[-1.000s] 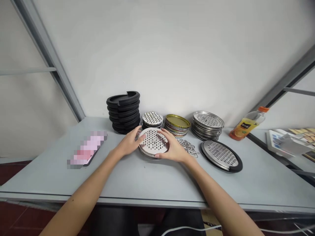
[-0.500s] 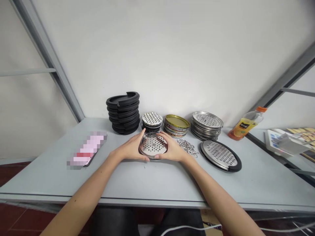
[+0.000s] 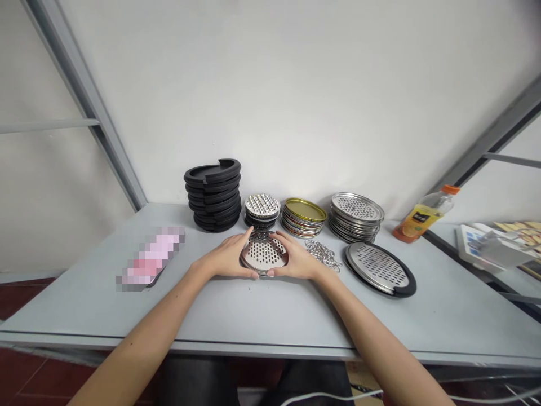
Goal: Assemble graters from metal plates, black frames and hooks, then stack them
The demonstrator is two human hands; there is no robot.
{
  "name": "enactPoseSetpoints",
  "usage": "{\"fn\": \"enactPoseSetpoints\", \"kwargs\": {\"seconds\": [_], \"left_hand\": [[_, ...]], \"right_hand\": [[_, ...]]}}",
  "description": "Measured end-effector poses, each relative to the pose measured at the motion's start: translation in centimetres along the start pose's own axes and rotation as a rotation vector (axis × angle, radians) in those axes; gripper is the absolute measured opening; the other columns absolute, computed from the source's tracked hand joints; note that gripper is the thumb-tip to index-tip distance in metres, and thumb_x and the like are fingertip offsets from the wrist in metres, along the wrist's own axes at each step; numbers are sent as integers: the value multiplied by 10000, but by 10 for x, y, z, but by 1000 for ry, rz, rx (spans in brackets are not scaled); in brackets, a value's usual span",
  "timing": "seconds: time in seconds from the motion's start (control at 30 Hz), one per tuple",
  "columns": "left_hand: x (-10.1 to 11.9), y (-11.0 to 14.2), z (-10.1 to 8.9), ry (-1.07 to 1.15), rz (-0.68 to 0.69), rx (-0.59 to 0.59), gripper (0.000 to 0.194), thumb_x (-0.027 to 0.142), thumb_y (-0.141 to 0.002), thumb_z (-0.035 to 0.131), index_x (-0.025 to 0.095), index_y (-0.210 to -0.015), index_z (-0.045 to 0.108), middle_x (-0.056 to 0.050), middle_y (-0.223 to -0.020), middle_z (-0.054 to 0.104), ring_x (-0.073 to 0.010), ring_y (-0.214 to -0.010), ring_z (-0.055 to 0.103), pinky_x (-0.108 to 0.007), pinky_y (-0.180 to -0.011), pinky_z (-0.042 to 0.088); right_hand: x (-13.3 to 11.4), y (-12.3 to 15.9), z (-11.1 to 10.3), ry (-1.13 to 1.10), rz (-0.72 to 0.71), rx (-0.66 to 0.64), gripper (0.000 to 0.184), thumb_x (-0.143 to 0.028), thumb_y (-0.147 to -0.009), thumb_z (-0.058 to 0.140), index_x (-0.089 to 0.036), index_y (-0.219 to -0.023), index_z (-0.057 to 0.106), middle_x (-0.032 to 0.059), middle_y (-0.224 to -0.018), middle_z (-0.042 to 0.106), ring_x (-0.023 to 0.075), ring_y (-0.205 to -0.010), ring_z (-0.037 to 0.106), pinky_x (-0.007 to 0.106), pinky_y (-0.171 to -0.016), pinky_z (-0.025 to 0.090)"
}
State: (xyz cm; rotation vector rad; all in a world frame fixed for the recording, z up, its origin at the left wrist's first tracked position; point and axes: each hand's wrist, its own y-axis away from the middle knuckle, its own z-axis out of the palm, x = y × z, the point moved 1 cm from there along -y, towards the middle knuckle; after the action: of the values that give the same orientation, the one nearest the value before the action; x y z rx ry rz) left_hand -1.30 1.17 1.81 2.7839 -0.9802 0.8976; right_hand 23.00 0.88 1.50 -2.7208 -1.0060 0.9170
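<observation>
Steel grater disc (image 3: 264,253) clasped at its rim by left hand (image 3: 227,257) and right hand (image 3: 296,259) (two-handed grip).

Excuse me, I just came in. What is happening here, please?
A person holds a round perforated metal grater disc between the left hand and right hand, on a grey table. Behind it stand a stack of black rings and stacks of metal discs. To the right lie small metal rings and an oval grater.
</observation>
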Motion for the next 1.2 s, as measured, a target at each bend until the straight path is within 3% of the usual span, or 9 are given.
{"fn": "enactPoseSetpoints", "kwargs": {"seconds": [0.33,0.6,0.9,1.2], "left_hand": [[-5,1,2,-43,-5,-12,1255,666,-538,762,193,-1513,129,-174,-1537,254,-386,-1397,258,-491,-1113,270],[1,0,-1,-6,26,29,1176,632,-512,792,218,-1469,249,-154,-1468,378,-405,-1363,309,-502,-1088,309],[3,0,0,-39,14,-3,1122,659,-528,765,206,-1440,293,-165,-1461,381,-393,-1364,311,-493,-1092,304],[-1,0,1,12,13,24,1100,633,-498,790,216,-1414,347,-145,-1445,414,-406,-1352,330,-493,-1087,309]], "right_hand": [[-2,1,-2,32,0,-24,1048,-693,-550,730,-142,-1385,419,213,-1399,424,366,-1310,409,491,-1072,347],[-2,1,-2,34,5,-6,1054,-694,-538,735,-142,-1383,431,218,-1422,405,377,-1334,376,508,-1079,333],[-1,1,-2,61,26,-73,1097,-705,-551,721,-65,-1388,418,292,-1458,327,389,-1367,326,499,-1094,315],[-2,1,-1,55,-20,-18,1028,-693,-549,729,-137,-1370,456,238,-1423,400,388,-1329,383,520,-1065,340]]}}
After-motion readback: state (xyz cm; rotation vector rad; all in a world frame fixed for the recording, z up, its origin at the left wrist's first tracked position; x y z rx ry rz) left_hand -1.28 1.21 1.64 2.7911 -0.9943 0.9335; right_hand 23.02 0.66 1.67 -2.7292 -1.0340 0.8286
